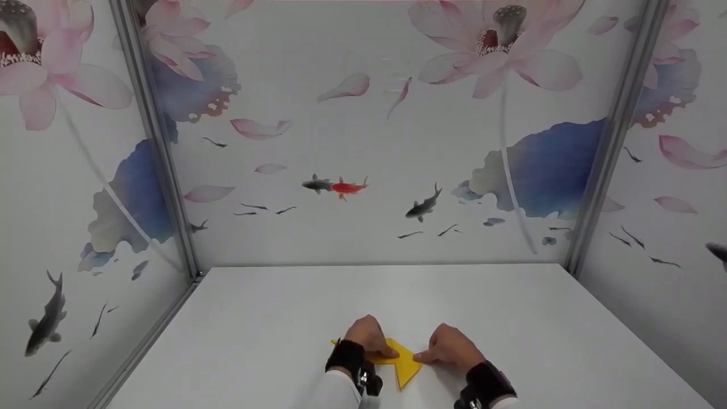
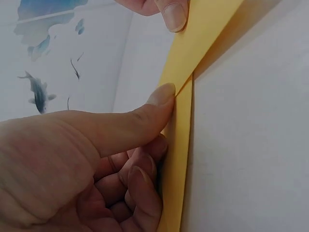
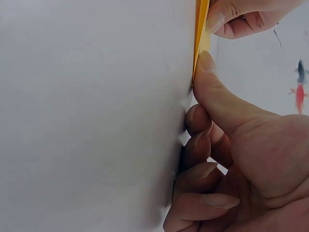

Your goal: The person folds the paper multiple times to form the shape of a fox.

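Observation:
A folded piece of yellow paper (image 1: 405,370) lies low over the white table, with a pointed flap toward the front and a long strip to the left. My left hand (image 1: 369,336) pinches it near the middle. In the left wrist view that thumb presses on the fold of the paper (image 2: 177,145), with the other fingers curled beneath and partly hidden. At the paper's right edge, my right hand (image 1: 454,347) pinches a corner. The right wrist view shows its thumb on the paper (image 3: 200,41), fingers curled against the tabletop.
The white table (image 1: 272,307) runs back to a panel wall (image 1: 295,227) printed with lotus flowers and fish. Similar side panels stand left and right, joined by grey metal posts (image 1: 159,136). Dark straps with cameras (image 1: 488,386) sit on both wrists.

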### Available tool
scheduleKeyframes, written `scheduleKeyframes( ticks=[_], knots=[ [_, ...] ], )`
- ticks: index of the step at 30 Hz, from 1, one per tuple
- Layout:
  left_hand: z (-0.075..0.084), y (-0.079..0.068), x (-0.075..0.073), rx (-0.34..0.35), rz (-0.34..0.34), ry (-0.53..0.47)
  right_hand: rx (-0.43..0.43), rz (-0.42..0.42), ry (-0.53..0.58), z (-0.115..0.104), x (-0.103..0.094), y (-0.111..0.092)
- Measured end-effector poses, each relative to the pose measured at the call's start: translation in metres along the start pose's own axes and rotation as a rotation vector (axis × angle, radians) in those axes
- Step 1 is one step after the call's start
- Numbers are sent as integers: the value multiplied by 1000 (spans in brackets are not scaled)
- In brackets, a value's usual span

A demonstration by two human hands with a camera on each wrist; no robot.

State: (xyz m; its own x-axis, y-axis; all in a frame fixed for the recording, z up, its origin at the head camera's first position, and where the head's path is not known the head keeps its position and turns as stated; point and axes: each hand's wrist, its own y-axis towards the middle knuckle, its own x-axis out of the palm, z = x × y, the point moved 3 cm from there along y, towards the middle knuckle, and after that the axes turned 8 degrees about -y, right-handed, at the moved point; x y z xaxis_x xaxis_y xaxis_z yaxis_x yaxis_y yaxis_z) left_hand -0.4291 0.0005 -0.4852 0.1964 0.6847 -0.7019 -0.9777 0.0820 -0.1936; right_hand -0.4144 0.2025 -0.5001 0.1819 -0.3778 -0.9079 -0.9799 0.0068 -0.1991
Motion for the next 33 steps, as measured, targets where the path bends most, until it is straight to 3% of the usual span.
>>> scheduleKeyframes(
  ticks=[5, 10, 14, 17, 19, 21, 26, 30, 33],
  knots=[
    [0, 0, -2, 60, 22, 12, -11, -6, -17, -3, 1, 1],
    [-2, 5, -1, 30, 19, -1, -8, -21, 16, 2, 1, 3],
    [-12, 25, 13, 35, 27, 30, -2, -38, -6, 9, -3, 1],
    [-15, 31, 19, 35, 23, 41, -5, -51, -35, 11, -5, 1],
    [-15, 31, 20, 21, 12, 28, -5, -68, -55, 10, -6, 2],
    [-8, 21, 14, 11, 12, 14, 4, -79, -66, 8, -7, 5],
    [-20, 43, 22, -3, 16, 56, 22, -48, -30, -5, -6, 12],
    [-32, 65, 32, 33, 6, 78, 46, 1, 17, -18, -3, 15],
    [-38, 74, 36, 67, 19, 89, 65, 13, 24, -27, 2, 22]
  ],
)
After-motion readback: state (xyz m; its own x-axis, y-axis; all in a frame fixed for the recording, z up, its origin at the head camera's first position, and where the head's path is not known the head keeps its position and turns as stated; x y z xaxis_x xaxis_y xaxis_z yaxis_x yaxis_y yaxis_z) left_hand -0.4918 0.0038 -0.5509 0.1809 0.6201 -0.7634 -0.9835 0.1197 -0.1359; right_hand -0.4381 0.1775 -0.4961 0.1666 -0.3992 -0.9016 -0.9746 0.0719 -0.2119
